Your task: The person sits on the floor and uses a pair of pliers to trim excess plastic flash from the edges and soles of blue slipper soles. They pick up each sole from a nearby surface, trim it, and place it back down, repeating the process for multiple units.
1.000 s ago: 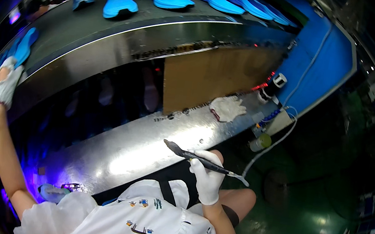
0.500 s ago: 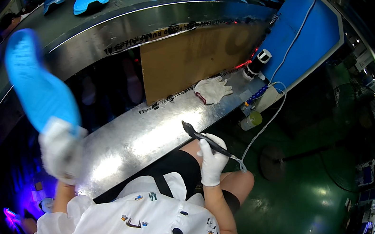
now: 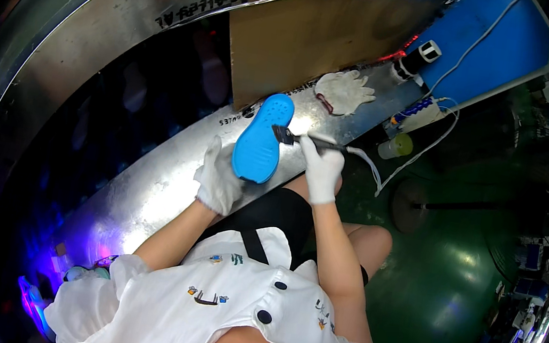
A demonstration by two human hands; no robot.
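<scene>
A bright blue shoe sole (image 3: 260,145) lies over the metal bench (image 3: 180,169), its dotted end pointing away from me. My left hand (image 3: 218,179), in a white glove, is beside the near end with the thumb spread from the fingers; some fingertips are hidden near the sole's edge. In my gloved right hand (image 3: 320,167) is a black brush-like tool (image 3: 284,135) with a thin tube at its rear. The flat tip of the tool is at the sole's right edge, and I cannot tell whether it touches.
A spare white glove (image 3: 345,92) lies farther along the bench, before a cardboard sheet (image 3: 292,48). Beyond it stands a black and white cylinder (image 3: 420,56). A pale tube (image 3: 429,155) hangs at the right, near a container with a yellow-green lid (image 3: 401,146). A conveyor (image 3: 122,10) curves behind.
My left hand has brought the blue sole from the conveyor side down to the bench and loosened around it. The tool in my right hand now meets the sole's edge. The view has shifted.
</scene>
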